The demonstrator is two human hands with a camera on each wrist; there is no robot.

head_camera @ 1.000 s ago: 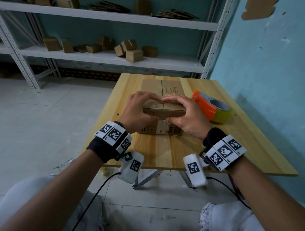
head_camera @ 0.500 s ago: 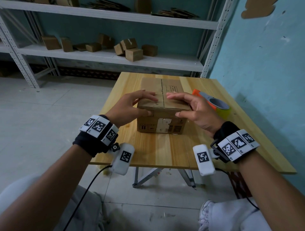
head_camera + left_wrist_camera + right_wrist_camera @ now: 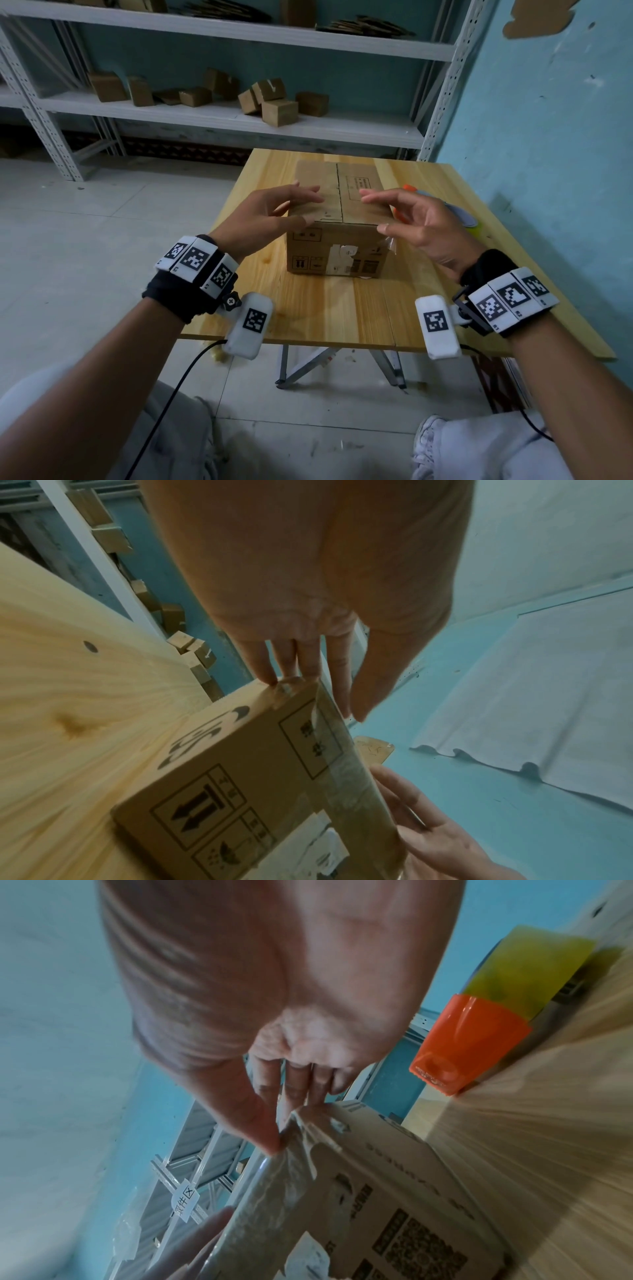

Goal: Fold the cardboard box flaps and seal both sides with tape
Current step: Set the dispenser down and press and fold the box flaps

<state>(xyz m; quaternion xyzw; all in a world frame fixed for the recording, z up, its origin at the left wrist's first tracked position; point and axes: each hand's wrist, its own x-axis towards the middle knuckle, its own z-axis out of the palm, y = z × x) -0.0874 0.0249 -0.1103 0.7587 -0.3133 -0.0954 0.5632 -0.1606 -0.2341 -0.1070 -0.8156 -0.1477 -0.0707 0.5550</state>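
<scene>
A brown cardboard box (image 3: 337,240) stands in the middle of the wooden table (image 3: 325,308), its top flaps folded down and meeting at a centre seam. My left hand (image 3: 298,209) hovers at the box's top left with straight, spread fingers. My right hand (image 3: 373,212) mirrors it at the top right, its thumb tip by a loose scrap of clear tape (image 3: 389,244) at the near corner. The left wrist view shows the left fingers (image 3: 308,666) at the box (image 3: 240,764) edge. The right wrist view shows the thumb against crumpled tape (image 3: 301,1131) on the box (image 3: 394,1191).
An orange tape dispenser with a yellow-green roll (image 3: 471,224) lies right of the box, mostly behind my right hand, and shows as the dispenser (image 3: 469,1042) in the right wrist view. White metal shelves (image 3: 222,116) with several small boxes stand behind the table. A blue wall (image 3: 548,137) is close on the right.
Both hands have come off the box's near top edge, where they were pressing together, and moved apart to either side with fingers straightened. The box stays put.
</scene>
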